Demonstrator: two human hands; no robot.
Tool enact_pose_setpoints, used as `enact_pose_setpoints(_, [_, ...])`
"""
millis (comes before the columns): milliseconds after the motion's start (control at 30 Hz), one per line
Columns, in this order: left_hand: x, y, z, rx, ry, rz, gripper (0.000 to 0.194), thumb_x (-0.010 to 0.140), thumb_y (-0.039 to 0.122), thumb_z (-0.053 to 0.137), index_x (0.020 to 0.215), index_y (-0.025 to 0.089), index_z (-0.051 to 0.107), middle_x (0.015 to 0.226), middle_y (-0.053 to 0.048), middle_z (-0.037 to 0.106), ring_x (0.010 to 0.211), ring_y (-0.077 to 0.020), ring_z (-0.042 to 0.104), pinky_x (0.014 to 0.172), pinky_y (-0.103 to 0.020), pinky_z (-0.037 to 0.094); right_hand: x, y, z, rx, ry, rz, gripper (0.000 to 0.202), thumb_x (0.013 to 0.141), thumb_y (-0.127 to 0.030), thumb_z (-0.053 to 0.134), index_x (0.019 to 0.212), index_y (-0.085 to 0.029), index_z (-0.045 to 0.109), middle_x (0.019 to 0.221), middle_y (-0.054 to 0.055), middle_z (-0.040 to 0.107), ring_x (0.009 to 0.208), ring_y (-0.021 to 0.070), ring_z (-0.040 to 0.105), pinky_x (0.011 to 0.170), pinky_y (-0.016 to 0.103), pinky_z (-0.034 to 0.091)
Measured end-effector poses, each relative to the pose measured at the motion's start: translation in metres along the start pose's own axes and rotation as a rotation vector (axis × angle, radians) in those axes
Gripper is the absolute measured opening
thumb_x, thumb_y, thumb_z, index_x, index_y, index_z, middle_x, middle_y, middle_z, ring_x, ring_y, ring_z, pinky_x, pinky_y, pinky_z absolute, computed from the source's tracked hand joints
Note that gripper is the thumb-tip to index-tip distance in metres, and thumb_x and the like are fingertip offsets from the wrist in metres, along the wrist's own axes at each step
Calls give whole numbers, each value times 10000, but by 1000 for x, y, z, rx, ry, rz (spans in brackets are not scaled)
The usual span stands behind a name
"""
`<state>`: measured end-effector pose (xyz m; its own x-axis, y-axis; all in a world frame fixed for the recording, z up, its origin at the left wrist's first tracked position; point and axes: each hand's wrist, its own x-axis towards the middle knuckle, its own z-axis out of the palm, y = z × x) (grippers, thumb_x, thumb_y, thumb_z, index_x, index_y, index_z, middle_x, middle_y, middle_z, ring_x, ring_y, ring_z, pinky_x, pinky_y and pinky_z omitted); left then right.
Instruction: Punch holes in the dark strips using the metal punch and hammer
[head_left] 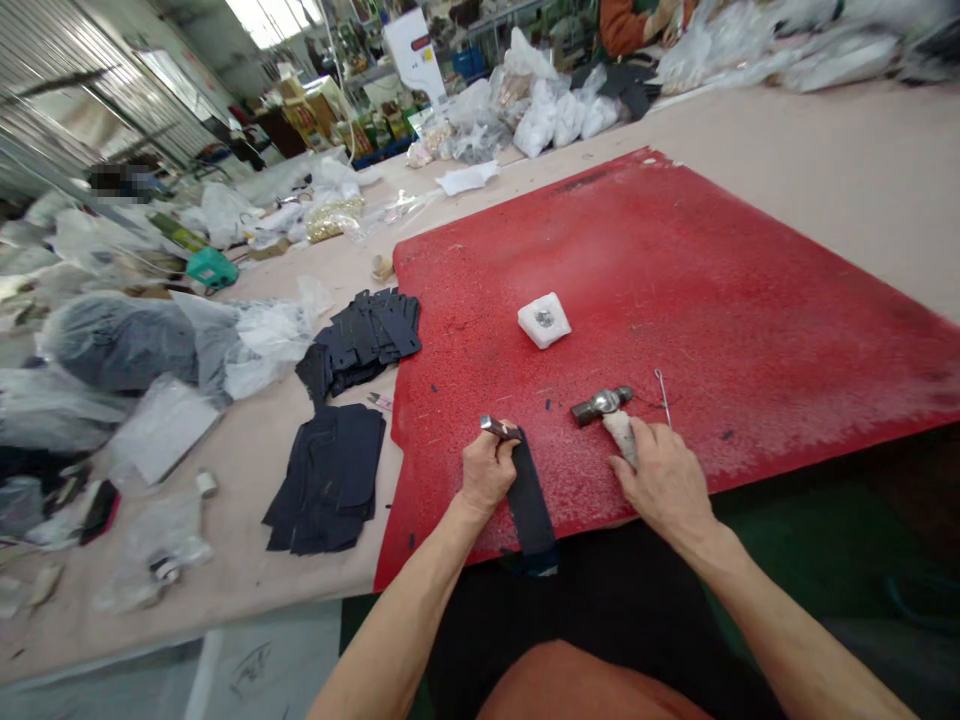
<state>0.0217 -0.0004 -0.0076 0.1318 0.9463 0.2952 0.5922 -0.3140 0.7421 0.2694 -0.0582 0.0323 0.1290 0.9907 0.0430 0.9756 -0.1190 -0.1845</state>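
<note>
My left hand [488, 468] is closed around a hole punch [498, 428] whose metal end points up and to the left. Beside that hand a dark strip of material [533, 495] runs down to the front edge of the red mat [495, 280]. My right hand [670, 478] grips the pale wrapped handle of a hammer [604, 404], its steel head lying close over the mat. Just beyond the right hand is a thin metal hook [664, 397]. Farther back on the mat sits a white block [544, 320] with a grey mark on top.
Two piles of dark cut pieces, the upper pile [364, 340] and the lower pile [326, 480], lie left of the mat. Plastic bags [127, 340] crowd the table's left side. More bags [540, 100] line the back. Another person's orange sleeve [624, 25] shows at the top.
</note>
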Motion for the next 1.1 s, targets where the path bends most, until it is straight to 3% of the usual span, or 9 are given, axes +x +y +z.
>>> enact_pose_setpoints(167, [-2,-4,2,15,0,-9,133,840,154,540,920,190,639,923,-60,734,875,-193,704,838,-315,553,6,4,1,172,-147,90,376,820,-358,597,1125,-150,523,958,117,594,828,243,603,692,333,440])
enact_pose_setpoints(367, [-2,3,-1,91,-18,-14,101,845,166,550,888,200,635,836,-47,715,786,-190,696,762,-290,540,1,-12,-5,1322,-476,565,427,710,-372,658,1051,-199,466,748,-2,601,537,137,567,479,252,433])
enact_pose_setpoints(467, [-2,9,-3,127,-19,-18,95,835,153,558,873,206,627,789,-35,701,739,-187,683,701,-276,521,3,-20,-21,1521,-487,653,425,650,-326,691,994,-187,483,670,-38,579,448,89,503,401,197,384])
enact_pose_setpoints(567, [-2,9,-3,126,-19,-9,107,835,144,555,883,211,623,788,-30,696,738,-184,674,680,-272,505,9,-32,-63,1386,-382,442,542,695,-354,681,1181,-182,514,585,-84,511,391,82,447,340,176,317])
enact_pose_setpoints(700, [-3,5,-2,133,-19,-7,107,837,142,555,888,214,615,773,-22,678,735,-179,664,676,-270,491,14,-58,-137,1009,1,-107,704,842,-354,610,1480,-281,321,653,-67,562,479,101,505,469,227,479])
enact_pose_setpoints(767, [-4,4,-1,144,-25,-5,95,841,145,555,885,211,608,781,-24,674,744,-179,662,680,-269,486,15,-69,-155,815,153,-332,674,886,-334,562,1501,-275,293,804,-3,649,594,121,583,587,256,539])
enact_pose_setpoints(833, [-4,4,-2,153,-30,-4,86,843,146,556,880,208,603,794,-27,676,752,-180,663,681,-268,483,17,-76,-157,609,144,-518,597,915,-301,499,1488,-251,339,869,42,678,660,144,631,652,278,557])
enact_pose_setpoints(1000, [-3,6,-2,146,-31,-3,115,833,123,556,899,203,606,819,-32,689,757,-187,668,679,-272,480,25,-80,-167,333,-20,-703,522,934,-234,418,1455,-277,406,907,47,706,710,176,681,683,309,579])
enact_pose_setpoints(1100, [-3,6,-2,136,-32,-9,85,833,130,562,855,200,605,783,-26,678,745,-182,664,679,-270,482,23,-87,-192,442,285,-644,610,931,-286,499,1502,-330,290,1125,54,675,900,207,684,822,356,575])
